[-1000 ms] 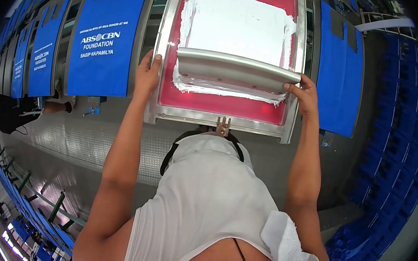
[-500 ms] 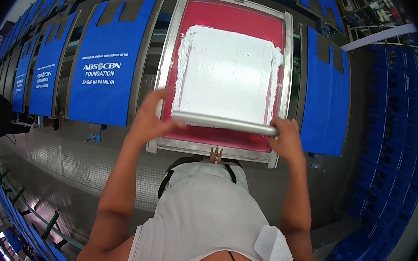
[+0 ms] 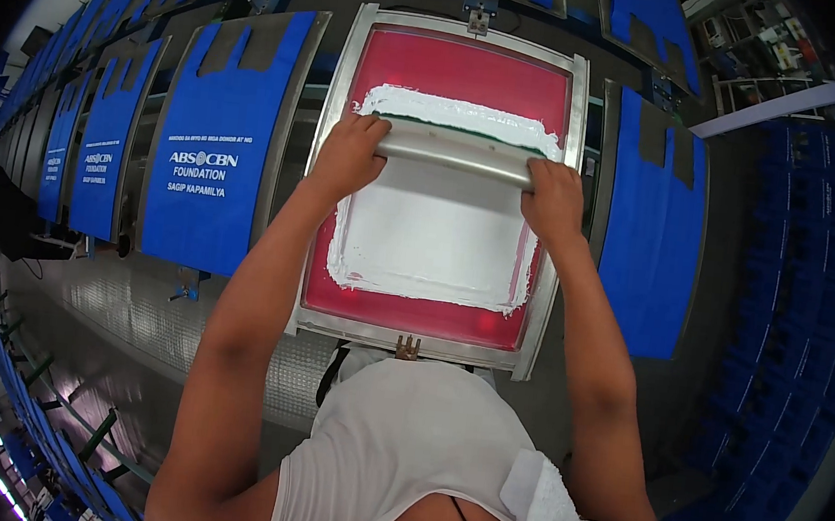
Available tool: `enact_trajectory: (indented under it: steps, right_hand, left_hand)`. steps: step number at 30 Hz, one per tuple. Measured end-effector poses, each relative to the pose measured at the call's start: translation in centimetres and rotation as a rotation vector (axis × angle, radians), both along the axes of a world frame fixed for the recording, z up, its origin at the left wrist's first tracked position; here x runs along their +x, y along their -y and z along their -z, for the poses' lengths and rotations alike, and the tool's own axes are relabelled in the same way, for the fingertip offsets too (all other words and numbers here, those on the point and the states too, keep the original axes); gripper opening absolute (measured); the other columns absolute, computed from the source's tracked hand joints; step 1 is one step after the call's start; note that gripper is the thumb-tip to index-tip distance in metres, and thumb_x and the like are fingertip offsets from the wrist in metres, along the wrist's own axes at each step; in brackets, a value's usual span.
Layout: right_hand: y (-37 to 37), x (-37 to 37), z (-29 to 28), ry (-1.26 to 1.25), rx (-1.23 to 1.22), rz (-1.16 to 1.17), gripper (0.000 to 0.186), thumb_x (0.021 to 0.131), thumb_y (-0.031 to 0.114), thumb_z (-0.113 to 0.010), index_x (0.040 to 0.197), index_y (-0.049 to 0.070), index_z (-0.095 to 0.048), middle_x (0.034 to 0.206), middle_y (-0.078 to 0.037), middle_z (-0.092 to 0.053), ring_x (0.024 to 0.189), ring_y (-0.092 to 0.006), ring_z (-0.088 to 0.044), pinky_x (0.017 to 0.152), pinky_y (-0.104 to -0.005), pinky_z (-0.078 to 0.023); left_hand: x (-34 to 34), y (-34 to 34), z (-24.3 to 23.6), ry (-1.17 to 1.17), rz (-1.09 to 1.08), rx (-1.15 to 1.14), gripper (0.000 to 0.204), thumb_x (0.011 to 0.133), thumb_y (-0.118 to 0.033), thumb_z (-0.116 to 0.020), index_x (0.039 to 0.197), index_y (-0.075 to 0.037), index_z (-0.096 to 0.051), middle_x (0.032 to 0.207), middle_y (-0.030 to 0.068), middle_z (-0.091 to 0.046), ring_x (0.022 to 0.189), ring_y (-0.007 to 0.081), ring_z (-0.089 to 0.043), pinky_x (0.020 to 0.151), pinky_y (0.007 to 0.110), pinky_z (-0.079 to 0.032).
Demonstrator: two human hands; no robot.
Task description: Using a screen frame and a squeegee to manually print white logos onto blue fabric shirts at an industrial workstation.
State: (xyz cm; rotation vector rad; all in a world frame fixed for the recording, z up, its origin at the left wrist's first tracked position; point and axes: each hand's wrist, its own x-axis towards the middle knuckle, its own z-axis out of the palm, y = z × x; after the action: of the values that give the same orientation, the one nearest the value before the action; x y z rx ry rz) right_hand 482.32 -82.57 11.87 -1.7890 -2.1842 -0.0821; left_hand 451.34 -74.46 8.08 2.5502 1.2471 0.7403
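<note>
A screen printing frame (image 3: 568, 175) of pale metal lies in front of me, its mesh (image 3: 457, 63) pinkish red. White ink (image 3: 419, 246) covers a broad patch of the mesh, with thick ridges round its borders. Across the upper part of the patch lies a squeegee (image 3: 458, 154) with a silvery handle and a dark green blade edge. My left hand (image 3: 351, 154) is closed round its left end, and my right hand (image 3: 554, 198) grips its right end. The blade's contact with the mesh is partly hidden by the handle.
Blue bags with white print, such as this blue bag (image 3: 212, 150), lie on grey boards to the left. A plain blue bag (image 3: 650, 223) lies right of the frame. Many blue pieces hang at far right. A metal hinge clamp (image 3: 478, 15) stands at the frame's far edge.
The squeegee has moved from the near end of the ink to the far part. My left hand, loose beside its left end before, has closed on it. My right hand still holds it.
</note>
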Motion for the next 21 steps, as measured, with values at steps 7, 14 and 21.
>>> enact_trajectory:
  steps: [7, 14, 21]
  right_hand:
    - [8.0, -2.7, 0.7, 0.131, -0.324, 0.03, 0.029, 0.067, -0.001, -0.057, 0.096, 0.005, -0.055, 0.092, -0.012, -0.055, 0.091, -0.0291, -0.056, 0.092, -0.0495, -0.037]
    - [17.9, -4.8, -3.4, -0.124, -0.353, -0.001, 0.04, 0.054, 0.0, -0.062, 0.094, 0.004, -0.058, 0.084, -0.012, -0.059, 0.086, -0.0324, -0.057, 0.085, -0.0435, -0.041]
    - [18.4, -5.1, -1.8, -0.079, -0.531, 0.038, 0.042, 0.052, 0.001, -0.064, 0.094, 0.005, -0.06, 0.089, -0.011, -0.062, 0.089, -0.0292, -0.058, 0.097, -0.0476, -0.037]
  left_hand:
    - [-1.9, 8.7, 0.7, -0.102, 0.041, -0.167, 0.043, 0.062, -0.006, -0.066, 0.105, -0.005, -0.059, 0.107, 0.0133, -0.058, 0.101, 0.03, -0.053, 0.087, 0.04, -0.042]
    - [-5.1, 18.5, -2.7, -0.051, 0.096, -0.281, 0.043, 0.054, -0.003, -0.071, 0.096, -0.004, -0.061, 0.094, 0.0104, -0.06, 0.089, 0.0293, -0.056, 0.081, 0.04, -0.043]
    - [-4.8, 19.7, -0.8, -0.105, 0.03, -0.394, 0.042, 0.053, -0.003, -0.07, 0.094, -0.004, -0.06, 0.096, 0.0115, -0.062, 0.088, 0.0287, -0.057, 0.079, 0.04, -0.044]
